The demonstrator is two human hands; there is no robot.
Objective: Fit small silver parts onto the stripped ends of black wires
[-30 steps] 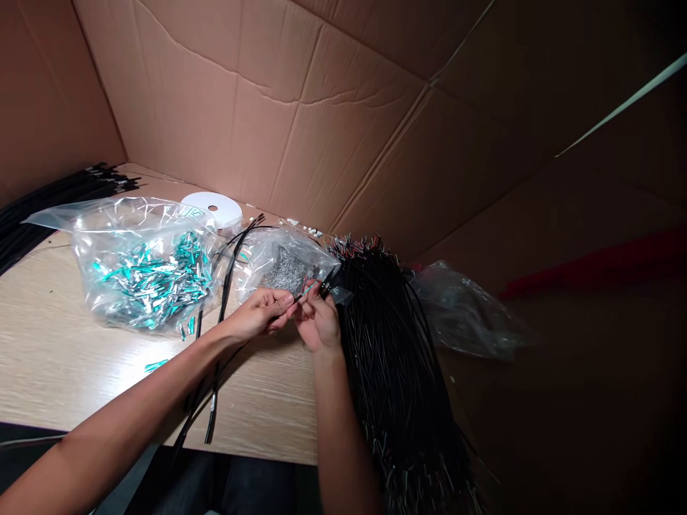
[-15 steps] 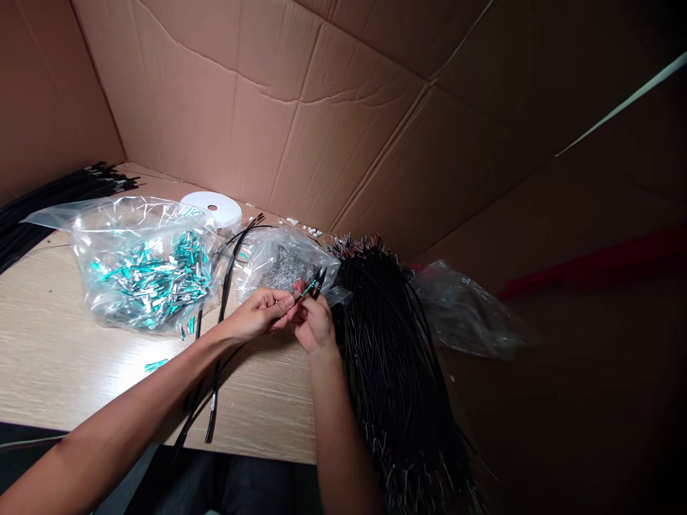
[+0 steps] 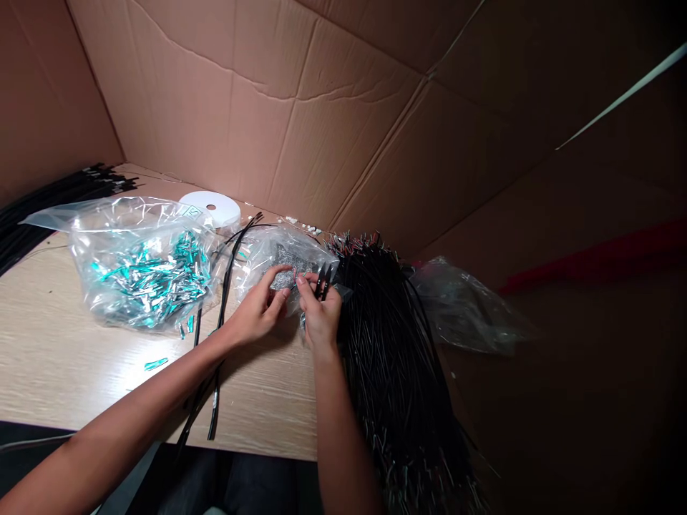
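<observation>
My left hand (image 3: 261, 305) is beside the clear bag of small silvery parts (image 3: 290, 263), its thumb and forefinger curved apart near a thin wire end. Close to its fingertips, my right hand (image 3: 320, 307) is wrapped round black snips (image 3: 323, 281), whose two pointed tips stick up past the fingers. Its thumb and forefinger also pinch something small at the wire end, too small to make out. Several black cables (image 3: 228, 286) lie on the table to the left of the hands, passing under the left forearm.
A clear bag of green and silver foil strips (image 3: 155, 279) lies at left, a white disc (image 3: 210, 207) behind it. Right of the hands hangs a big bundle of black cables (image 3: 394, 343). More black cables (image 3: 54, 200) lie far left. Cardboard walls (image 3: 241, 107) stand behind.
The left thumb and forefinger have parted from their pinch on the black cable. The green piece between the hands no longer shows. The right hand has turned slightly, with the snips more upright.
</observation>
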